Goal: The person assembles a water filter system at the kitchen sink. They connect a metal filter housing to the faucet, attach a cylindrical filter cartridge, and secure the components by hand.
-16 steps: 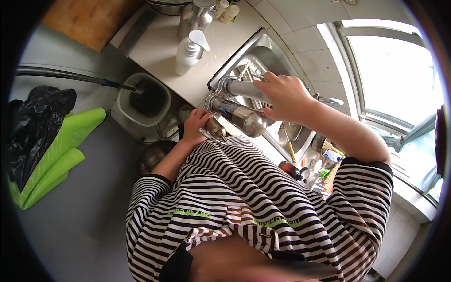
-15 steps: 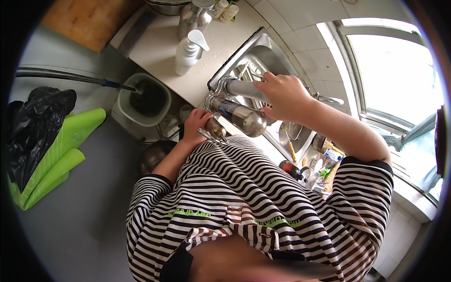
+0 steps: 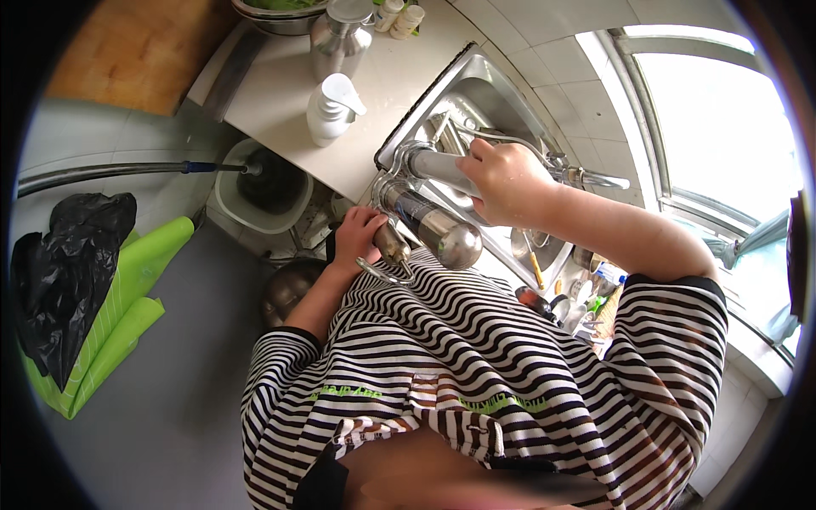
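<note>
A stainless steel water filter unit rests at the sink's front edge, its cylinders side by side. My right hand (image 3: 510, 183) is closed around the end of a pale grey filter cartridge (image 3: 440, 167), which slants out of a clear base ring. Next to it lies a steel filter canister (image 3: 432, 223) with a dark printed band and a domed end, untouched. My left hand (image 3: 358, 240) grips a smaller steel cylinder (image 3: 391, 246) nearest my body, fingers wrapped over its top; a curved metal spout (image 3: 387, 277) sticks out from it. The palm side of both hands is hidden.
Behind is a steel sink (image 3: 501, 93) with a tap (image 3: 599, 180). A white pump bottle (image 3: 331, 110) and steel flask (image 3: 338, 42) stand on the counter (image 3: 263, 106). A bin (image 3: 255, 217) with a mop handle (image 3: 110, 174) is at left, near a green mat (image 3: 127, 272) and black bag (image 3: 72, 263).
The view has shifted slightly. My right hand keeps its hold on the cartridge, turned a little. My left hand stays on the small steel cylinder, whose spout now shows more fully.
</note>
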`<state>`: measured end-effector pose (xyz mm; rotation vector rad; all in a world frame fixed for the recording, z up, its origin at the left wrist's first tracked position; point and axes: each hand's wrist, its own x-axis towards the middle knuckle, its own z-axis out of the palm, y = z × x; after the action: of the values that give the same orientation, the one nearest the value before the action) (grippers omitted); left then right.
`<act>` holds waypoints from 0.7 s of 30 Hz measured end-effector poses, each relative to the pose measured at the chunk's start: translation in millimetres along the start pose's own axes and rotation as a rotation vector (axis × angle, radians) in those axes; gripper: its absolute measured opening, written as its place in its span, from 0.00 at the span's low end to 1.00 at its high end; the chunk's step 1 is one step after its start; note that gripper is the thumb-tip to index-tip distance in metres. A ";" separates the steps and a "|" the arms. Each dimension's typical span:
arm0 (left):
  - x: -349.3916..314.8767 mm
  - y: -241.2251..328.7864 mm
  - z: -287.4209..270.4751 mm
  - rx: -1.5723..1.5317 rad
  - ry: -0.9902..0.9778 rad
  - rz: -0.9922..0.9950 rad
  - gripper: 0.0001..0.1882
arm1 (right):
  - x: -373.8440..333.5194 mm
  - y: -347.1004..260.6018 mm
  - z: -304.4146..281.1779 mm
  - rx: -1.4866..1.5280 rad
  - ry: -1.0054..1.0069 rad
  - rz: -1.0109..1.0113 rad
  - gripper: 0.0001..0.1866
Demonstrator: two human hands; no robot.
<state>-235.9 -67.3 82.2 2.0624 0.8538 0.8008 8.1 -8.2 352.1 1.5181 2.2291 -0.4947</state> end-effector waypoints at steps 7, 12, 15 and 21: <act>0.9 -1.3 1.1 0.017 -0.017 0.008 0.26 | -2.1 -1.8 -2.5 0.006 -0.030 0.015 0.15; 8.0 -3.3 -2.4 -0.002 -0.032 0.068 0.25 | -4.9 -8.5 -18.3 -0.024 -0.048 0.065 0.25; 7.3 -6.6 -2.9 0.022 -0.068 0.066 0.24 | -15.7 -14.9 -39.7 0.100 0.103 0.155 0.28; 7.3 1.7 -6.2 0.087 -0.055 0.083 0.23 | -69.2 6.8 3.2 0.476 0.669 0.388 0.14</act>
<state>-235.7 -60.1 88.7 2.1981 0.7894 0.7591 37.8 -62.4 384.1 2.6161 2.2551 -0.4582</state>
